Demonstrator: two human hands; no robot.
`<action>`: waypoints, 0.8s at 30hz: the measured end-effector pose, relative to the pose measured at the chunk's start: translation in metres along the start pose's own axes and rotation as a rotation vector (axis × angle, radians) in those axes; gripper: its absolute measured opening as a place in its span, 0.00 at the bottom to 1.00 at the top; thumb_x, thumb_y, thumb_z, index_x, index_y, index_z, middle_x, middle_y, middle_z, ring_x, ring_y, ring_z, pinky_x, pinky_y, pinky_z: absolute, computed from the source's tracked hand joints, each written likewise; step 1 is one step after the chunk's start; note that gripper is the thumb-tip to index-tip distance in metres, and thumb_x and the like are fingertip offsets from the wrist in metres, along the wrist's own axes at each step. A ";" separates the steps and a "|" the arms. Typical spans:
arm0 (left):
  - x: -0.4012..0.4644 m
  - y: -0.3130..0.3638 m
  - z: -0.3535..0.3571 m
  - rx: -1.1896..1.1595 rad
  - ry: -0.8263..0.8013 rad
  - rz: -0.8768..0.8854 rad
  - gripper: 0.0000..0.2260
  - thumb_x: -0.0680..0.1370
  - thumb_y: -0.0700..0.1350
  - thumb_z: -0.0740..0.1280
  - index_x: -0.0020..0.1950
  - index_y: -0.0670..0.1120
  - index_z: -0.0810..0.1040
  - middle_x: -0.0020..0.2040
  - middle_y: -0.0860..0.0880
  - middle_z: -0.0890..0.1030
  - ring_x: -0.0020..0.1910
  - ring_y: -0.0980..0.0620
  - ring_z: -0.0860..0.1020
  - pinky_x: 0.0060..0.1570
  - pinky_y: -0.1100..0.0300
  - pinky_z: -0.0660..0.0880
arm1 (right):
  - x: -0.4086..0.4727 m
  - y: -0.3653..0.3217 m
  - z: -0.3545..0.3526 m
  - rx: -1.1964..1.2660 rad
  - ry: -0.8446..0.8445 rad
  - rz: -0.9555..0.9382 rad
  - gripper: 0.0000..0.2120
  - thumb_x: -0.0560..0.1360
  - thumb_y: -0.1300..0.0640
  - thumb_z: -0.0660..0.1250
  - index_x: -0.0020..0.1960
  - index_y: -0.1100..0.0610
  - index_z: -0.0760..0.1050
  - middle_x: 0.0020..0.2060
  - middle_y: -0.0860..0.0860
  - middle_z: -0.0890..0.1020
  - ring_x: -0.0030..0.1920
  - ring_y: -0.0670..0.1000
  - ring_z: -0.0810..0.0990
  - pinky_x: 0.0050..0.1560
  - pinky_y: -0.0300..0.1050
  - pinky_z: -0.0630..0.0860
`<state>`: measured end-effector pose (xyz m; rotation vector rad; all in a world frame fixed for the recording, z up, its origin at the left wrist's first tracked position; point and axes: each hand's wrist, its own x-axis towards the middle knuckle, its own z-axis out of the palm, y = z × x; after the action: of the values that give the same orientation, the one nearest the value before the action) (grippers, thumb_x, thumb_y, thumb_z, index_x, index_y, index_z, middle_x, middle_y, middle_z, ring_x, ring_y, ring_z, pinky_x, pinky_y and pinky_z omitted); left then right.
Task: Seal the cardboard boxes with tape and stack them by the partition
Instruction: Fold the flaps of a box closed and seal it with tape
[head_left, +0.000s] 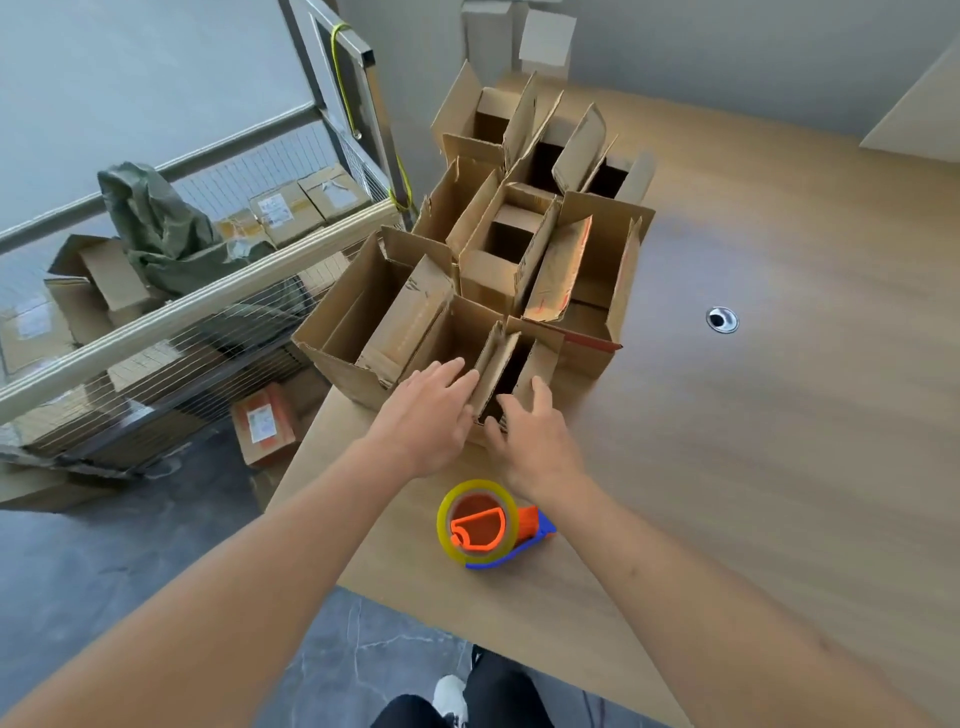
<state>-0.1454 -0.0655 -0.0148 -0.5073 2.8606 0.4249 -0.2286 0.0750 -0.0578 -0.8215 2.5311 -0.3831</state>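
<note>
Although white labels show on the sealed parcels (291, 208) inside the wire cage (171, 317) and on an orange-taped parcel (262, 423) on the floor, none of their writing can be read. Several open cardboard boxes (519, 208) stand crowded together on a wooden table (753, 415), flaps up. Both bare arms reach forward to the nearest small box (511, 364). Straight fingers of the left hand (431, 410) press flat against its left flap. On the near side, the right hand (535, 436) has its thumb and fingers curled over the box's edge. A tape dispenser (488, 525), orange and blue with a yellowish roll, lies on the table just below the right wrist.
</note>
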 end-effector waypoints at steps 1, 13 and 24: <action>0.004 -0.002 0.002 -0.005 -0.002 0.002 0.24 0.86 0.49 0.58 0.82 0.47 0.62 0.81 0.45 0.62 0.79 0.43 0.61 0.77 0.47 0.62 | 0.001 0.000 0.002 0.018 0.025 0.011 0.19 0.83 0.40 0.56 0.70 0.46 0.70 0.80 0.56 0.55 0.68 0.59 0.73 0.58 0.57 0.79; 0.015 0.001 0.000 -0.007 -0.007 0.091 0.25 0.85 0.50 0.59 0.82 0.49 0.60 0.82 0.45 0.59 0.80 0.42 0.59 0.77 0.48 0.61 | -0.011 -0.003 -0.004 0.317 0.240 0.157 0.23 0.73 0.72 0.69 0.62 0.53 0.70 0.66 0.54 0.74 0.56 0.58 0.79 0.55 0.53 0.81; 0.002 0.027 -0.037 -0.043 0.128 0.234 0.26 0.84 0.50 0.63 0.82 0.54 0.61 0.83 0.42 0.51 0.78 0.39 0.65 0.70 0.48 0.71 | -0.065 -0.003 -0.067 0.209 0.493 0.274 0.24 0.75 0.71 0.66 0.65 0.50 0.70 0.59 0.50 0.77 0.53 0.55 0.80 0.42 0.47 0.77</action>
<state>-0.1624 -0.0536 0.0263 -0.2135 3.0535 0.5107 -0.2138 0.1202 0.0225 -0.3172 2.9289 -0.8236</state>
